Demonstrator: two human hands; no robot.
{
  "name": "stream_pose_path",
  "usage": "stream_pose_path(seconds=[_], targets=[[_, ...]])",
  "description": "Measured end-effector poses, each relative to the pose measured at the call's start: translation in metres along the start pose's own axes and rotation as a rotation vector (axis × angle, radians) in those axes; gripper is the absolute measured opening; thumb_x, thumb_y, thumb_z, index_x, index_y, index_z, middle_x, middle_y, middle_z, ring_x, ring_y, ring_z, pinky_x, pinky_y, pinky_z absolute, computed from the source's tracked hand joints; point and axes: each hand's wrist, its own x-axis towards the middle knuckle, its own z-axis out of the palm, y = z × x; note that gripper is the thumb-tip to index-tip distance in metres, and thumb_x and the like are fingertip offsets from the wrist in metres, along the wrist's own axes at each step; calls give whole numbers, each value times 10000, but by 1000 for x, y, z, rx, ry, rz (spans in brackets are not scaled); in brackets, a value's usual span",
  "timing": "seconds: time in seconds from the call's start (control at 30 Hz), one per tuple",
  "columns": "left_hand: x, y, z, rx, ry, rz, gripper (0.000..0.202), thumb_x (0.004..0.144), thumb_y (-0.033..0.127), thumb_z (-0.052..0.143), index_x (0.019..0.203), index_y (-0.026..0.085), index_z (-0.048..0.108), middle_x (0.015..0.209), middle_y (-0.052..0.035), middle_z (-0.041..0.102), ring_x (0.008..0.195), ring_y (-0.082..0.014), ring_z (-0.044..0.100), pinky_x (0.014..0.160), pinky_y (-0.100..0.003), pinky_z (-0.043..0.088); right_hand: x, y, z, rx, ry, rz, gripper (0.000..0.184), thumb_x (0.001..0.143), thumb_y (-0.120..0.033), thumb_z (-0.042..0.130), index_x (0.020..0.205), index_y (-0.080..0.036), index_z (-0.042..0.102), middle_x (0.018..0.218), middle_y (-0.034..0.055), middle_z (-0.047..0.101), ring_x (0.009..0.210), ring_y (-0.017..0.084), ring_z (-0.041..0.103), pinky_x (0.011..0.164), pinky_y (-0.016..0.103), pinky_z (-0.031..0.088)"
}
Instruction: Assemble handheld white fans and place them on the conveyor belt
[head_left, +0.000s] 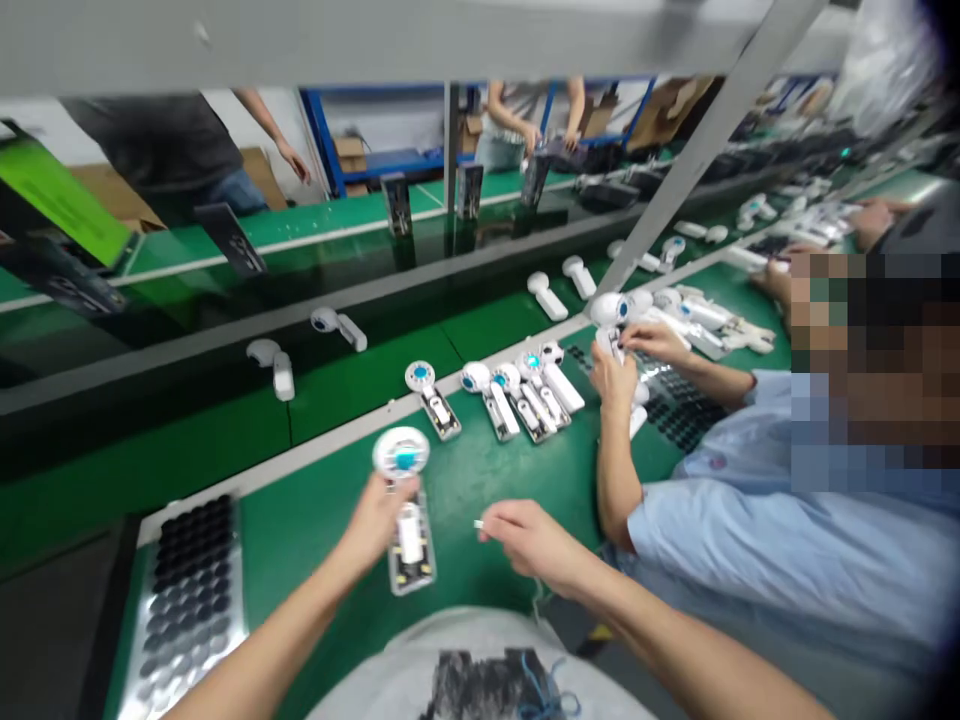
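My left hand [375, 520] grips a white handheld fan half [405, 500] with a round head, blue centre and open handle showing a circuit board, held over the green bench [487, 470]. My right hand [529, 543] hovers to its right, fingers pinched on a tiny white part [478, 523]. The two hands are a short gap apart.
A tray of black round parts [187, 590] lies at my left. Several open fan halves [517, 390] lie in a row ahead. A co-worker in a light blue shirt [787, 520] handles a fan at right. A conveyor [337, 290] carries more fans; other people stand beyond.
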Motion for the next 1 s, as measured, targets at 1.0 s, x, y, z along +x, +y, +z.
stream_pose_path(seconds=[1.0], targets=[[370,100,-21,298,603,-150,387,831,328,549,1176,163,488,1234,-97,474,1095,-252,483,891,-463,421,219,-153,-194,-207,309,-521,373,748,-615,381,710,-312,594,542,-16,388,618,172,438,543,284,307]])
